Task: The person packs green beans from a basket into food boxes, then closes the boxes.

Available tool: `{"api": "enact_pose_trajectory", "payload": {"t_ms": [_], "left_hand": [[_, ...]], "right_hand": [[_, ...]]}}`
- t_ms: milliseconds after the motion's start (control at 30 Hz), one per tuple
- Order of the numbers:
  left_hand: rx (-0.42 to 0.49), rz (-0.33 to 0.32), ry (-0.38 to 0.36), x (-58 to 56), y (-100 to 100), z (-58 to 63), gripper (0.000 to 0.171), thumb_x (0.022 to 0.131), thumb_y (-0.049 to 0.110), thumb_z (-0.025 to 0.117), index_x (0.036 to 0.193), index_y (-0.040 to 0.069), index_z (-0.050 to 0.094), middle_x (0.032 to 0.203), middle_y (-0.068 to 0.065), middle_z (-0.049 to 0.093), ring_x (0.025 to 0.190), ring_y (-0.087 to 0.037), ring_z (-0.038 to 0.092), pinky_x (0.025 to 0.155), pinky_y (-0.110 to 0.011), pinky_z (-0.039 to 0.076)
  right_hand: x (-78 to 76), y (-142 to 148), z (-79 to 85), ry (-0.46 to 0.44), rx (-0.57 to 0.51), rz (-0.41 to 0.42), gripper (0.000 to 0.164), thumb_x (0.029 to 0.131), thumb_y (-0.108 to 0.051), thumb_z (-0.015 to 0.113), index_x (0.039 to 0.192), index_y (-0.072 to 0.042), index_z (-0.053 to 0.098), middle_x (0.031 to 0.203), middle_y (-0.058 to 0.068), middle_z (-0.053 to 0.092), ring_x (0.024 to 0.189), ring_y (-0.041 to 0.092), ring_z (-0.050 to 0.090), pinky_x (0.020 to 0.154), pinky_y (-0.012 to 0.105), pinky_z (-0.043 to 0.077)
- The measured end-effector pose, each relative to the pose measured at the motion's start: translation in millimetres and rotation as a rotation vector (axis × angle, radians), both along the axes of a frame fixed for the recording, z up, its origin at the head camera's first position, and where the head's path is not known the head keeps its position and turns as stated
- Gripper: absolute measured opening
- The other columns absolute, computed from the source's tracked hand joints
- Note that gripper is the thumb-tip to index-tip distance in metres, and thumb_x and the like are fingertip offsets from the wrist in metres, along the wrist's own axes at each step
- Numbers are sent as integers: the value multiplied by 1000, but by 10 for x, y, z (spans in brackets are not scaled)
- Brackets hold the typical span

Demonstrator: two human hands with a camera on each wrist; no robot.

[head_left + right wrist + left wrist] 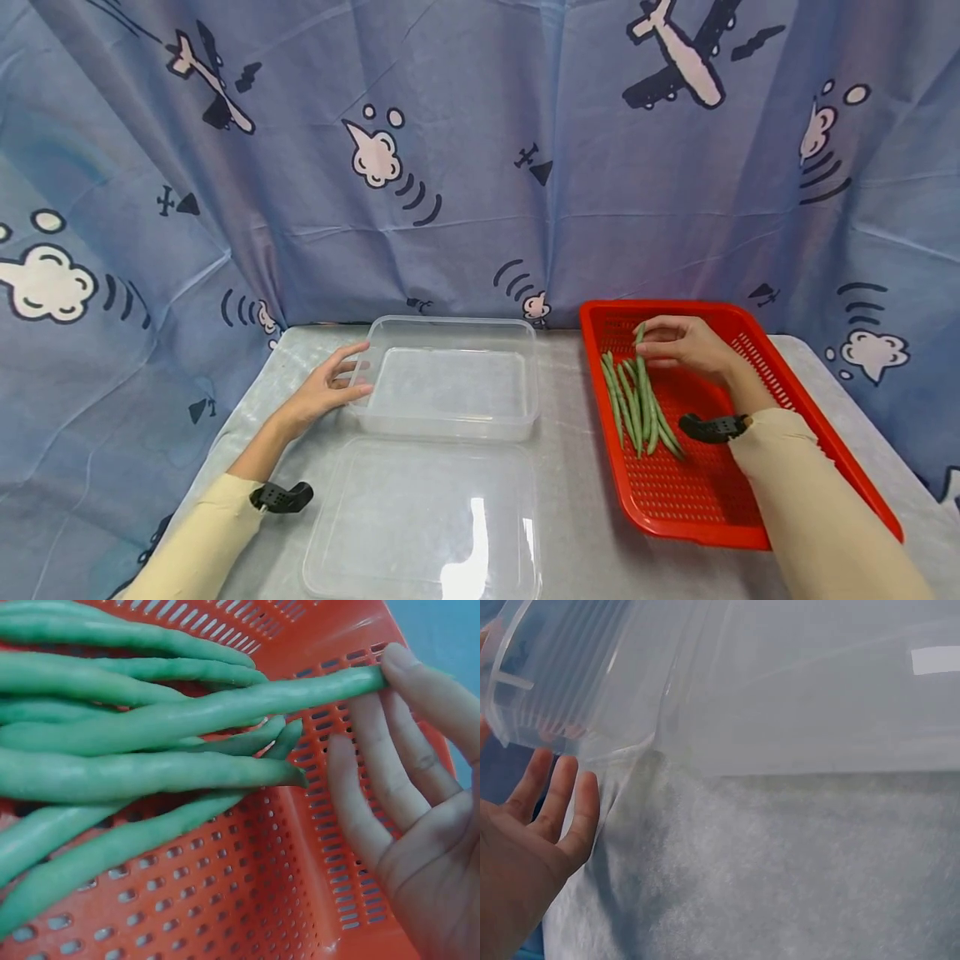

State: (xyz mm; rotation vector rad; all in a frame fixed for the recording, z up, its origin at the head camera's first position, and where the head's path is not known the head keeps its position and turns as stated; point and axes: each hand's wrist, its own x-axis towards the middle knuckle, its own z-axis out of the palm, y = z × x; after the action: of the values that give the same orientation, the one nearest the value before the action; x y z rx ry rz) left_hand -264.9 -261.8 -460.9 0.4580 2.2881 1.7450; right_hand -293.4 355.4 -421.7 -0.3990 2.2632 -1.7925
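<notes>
In the head view my right hand is over the far part of a red plastic basket. Its thumb and fingers pinch one end of a green bean, raised above the others; the bean's far end runs out of the right wrist view. Several more green beans lie lengthwise along the basket's left side. My left hand is at the left wall of a clear plastic container, fingers spread and lightly bent against that side. Inside the container no beans show.
A clear flat lid lies on the table in front of the container. The pale table cover shows between container and basket. A blue patterned curtain hangs right behind the table and along its left side.
</notes>
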Motion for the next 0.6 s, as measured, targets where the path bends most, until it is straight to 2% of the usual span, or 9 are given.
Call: {"api": "enact_pose_trajectory", "payload": {"t_ms": [167,400,500,600], "left_hand": [[18,10,-4,15,-32,-11,73,97,13,71,159,12,33,158,-27,26,138,-53,31,101,-60,38],[19,11,-4,1,-9,-39,72,97,12,71,159,14,34,156,-27,28,136,-53,35,98,-57,41],[20,12,-1,1,-2,-34,72,97,12,71,159,13,34,156,-26,30,135,-53,36,97,-57,41],[17,14,-4,-2,-2,-36,72,98,12,70,159,11,32,154,-27,32,134,-52,38,95,-56,42]], "right_hand": [[33,10,12,-5,-66,-46,31,95,3,69,124,10,60,100,9,72,92,20,70,81,44,56],[8,51,66,1,-163,-2,26,98,7,63,123,5,64,105,7,72,93,19,69,81,44,56],[-13,43,100,1,-195,-11,24,98,7,62,120,0,68,104,5,72,93,18,69,79,43,57],[-14,20,145,3,-211,-25,24,98,6,62,121,0,67,104,4,71,93,18,69,78,41,57]]}}
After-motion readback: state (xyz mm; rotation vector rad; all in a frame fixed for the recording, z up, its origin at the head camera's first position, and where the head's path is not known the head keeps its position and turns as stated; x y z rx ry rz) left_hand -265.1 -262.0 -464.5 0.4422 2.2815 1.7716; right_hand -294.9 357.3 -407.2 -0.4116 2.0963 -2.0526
